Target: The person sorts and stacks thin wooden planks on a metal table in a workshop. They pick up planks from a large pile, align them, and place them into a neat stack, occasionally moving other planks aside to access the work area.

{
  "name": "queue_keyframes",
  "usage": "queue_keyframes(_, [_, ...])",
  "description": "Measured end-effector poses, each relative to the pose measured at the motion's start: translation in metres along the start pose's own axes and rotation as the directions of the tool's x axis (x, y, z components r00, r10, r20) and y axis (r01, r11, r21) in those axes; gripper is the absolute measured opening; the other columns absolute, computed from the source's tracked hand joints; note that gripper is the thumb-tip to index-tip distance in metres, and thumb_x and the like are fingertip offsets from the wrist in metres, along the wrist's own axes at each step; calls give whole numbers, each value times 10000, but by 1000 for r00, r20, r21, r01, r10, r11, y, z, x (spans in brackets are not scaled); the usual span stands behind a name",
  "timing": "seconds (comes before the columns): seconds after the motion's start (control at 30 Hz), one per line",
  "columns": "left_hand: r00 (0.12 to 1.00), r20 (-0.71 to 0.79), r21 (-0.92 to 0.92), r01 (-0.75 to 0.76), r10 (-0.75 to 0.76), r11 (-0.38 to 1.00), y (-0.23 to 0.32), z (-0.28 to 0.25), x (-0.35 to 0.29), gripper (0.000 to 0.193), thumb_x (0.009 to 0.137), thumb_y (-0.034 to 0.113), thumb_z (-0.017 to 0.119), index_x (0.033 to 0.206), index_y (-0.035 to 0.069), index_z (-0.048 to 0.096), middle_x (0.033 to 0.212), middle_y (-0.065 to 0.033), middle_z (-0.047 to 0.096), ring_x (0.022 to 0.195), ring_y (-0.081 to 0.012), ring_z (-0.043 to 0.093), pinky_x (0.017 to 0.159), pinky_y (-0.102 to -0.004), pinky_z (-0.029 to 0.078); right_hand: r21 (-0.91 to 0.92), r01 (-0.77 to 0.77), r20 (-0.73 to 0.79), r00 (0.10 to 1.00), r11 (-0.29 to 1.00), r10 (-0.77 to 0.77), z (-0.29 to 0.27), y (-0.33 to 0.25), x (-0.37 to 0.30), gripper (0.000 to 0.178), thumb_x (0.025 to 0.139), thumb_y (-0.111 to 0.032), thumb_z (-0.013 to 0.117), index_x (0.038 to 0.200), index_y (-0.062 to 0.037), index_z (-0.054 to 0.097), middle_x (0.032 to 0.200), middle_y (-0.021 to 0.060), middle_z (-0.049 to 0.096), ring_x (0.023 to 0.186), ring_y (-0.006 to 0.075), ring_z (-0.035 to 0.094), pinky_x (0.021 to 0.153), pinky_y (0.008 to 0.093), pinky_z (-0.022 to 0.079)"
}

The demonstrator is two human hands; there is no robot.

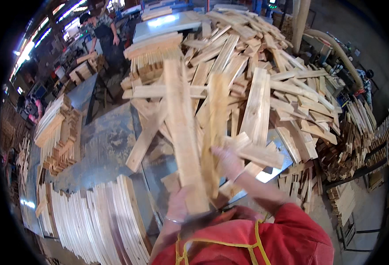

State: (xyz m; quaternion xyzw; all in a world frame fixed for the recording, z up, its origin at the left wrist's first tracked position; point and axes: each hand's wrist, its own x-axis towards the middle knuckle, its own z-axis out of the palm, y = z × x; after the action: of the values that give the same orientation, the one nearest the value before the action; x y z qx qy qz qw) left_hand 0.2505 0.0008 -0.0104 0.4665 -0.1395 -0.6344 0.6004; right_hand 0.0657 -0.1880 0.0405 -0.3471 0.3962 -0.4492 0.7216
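Grip [179, 203], left, seemingly closed on board [182, 137]

We see a dim workshop, lit at the upper left by bright, slanting strips of window [25, 55]. At the upper right we have a dark grey wall [351, 26], with a pale post [300, 22] and a ribbed hose [342, 55] nearby. Grey floor [363, 212] shows at the lower right. Our metal surface [110, 137] looks stained; light glares off a farther table [146, 32].
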Motion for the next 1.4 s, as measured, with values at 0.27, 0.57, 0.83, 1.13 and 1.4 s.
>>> queue_keyframes(0.27, [997,81,920,-72,-7,386,-67,4,92,600,993,448,616,1422,30,582,1159,-232,722,1040,-369,713,946,-430,548,-38,-356,177,917,934,356,-56,74,-52,528,935,-107,742,1428,-40,567,1209,111,724,1041,224,711,894,403,601])
queue_keyframes(0.57, [914,-107,886,-91,392,455,-66,11,67,653,917,393,688,1487,100,567,1240,-190,721,1099,-382,701,972,-440,545,-632,100,109,993,768,-39,-71,-159,106,491,878,-370,819,1194,-13,702,1020,132,743,887,201,711,814,391,591])
queue_keyframes(0.83, [949,-108,966,31,296,256,-51,69,73,714,887,371,713,1482,9,553,1328,-293,644,1178,-463,642,1016,-521,527,-963,262,136,670,61,-730,-75,-451,284,703,946,-371,734,1483,9,487,1258,220,710,1061,342,735,967,430,569])
queue_keyframes(1.13, [879,129,973,-201,460,111,-71,-1,89,736,880,290,746,1525,16,521,1467,-275,568,1302,-460,580,1087,-500,496,-551,819,736,567,-159,370,-116,-16,19,760,843,-508,725,1476,-122,563,1554,170,535,1456,406,466,1218,574,336])
queue_keyframes(1.4, [861,-155,972,43,485,233,-31,-55,16,632,906,318,738,1464,66,580,1459,-200,602,1233,-396,634,1068,-457,514,-567,727,564,685,-387,461,-86,45,-25,967,807,-530,757,1611,-139,389,1636,161,429,1534,396,355,1255,574,250])
